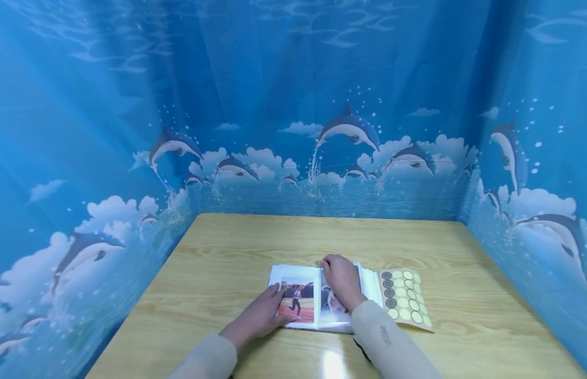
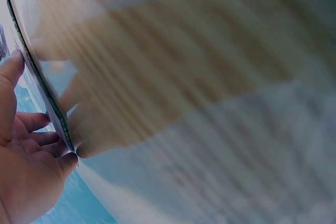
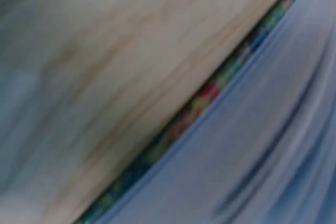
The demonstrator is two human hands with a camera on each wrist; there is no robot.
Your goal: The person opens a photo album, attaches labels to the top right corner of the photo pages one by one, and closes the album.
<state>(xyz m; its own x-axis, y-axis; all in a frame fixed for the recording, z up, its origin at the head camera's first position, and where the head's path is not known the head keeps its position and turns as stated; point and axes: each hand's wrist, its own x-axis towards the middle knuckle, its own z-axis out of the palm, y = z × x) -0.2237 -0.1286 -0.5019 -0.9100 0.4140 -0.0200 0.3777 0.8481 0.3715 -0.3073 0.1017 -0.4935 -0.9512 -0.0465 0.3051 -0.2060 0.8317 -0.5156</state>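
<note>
A photo album (image 1: 298, 271) lies spread on the table, with a photo of a runner (image 1: 296, 302) on its left page. My left hand (image 1: 262, 313) rests at the album's left edge, its thumb over the page. In the left wrist view, that hand's relaxed fingers (image 2: 42, 137) touch the edge of the album. Over the right page, my right hand (image 1: 342, 278) has its fingers bent near the top of the fold and covers part of another photo (image 1: 332, 310). I cannot tell whether its fingertips pinch anything. The right wrist view shows the album's colourful edge (image 3: 210, 92) and pale pages, without the hand.
A sheet of round stickers (image 1: 407, 297), several dark and the others pale yellow, lies against the album's right side. The wooden table (image 1: 227, 247) extends back to a blue dolphin-patterned curtain (image 1: 274, 105), which also hangs at both sides.
</note>
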